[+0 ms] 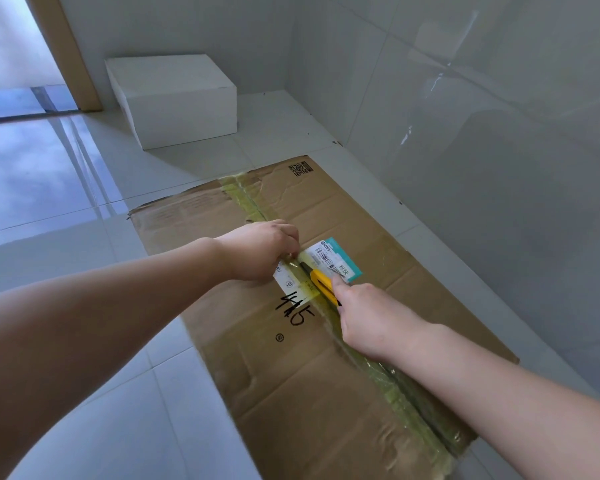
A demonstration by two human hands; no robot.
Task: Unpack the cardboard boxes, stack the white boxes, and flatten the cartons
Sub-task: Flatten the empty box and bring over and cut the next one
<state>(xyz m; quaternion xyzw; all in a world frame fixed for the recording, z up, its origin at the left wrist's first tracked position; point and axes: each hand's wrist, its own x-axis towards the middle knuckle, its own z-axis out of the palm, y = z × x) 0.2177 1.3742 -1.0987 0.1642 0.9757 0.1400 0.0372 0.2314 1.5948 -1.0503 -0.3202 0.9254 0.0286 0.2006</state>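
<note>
Carton [291, 341] on floor, tape seam uncut past label. R hand [371, 323] grips yellow knife [323, 284] on seam; L hand [264, 249] fingers curled at seam, prob. pinching tape. One white box [174, 98] by wall; unpacking, stacking, flattening left.

- I see the floor [84, 188], glossy pale tiles with grey grout lines, spreading left of the fingers and out beyond them.
- Right of the fingers I have a tiled wall [482, 116], shiny, with a dim reflection on it.
- Far beyond the fingers, at upper left, a tan wooden door frame [70, 53] stands upright where floor meets wall.
- Left of that frame I see a doorway [7, 64] with bright light on the tiles.
</note>
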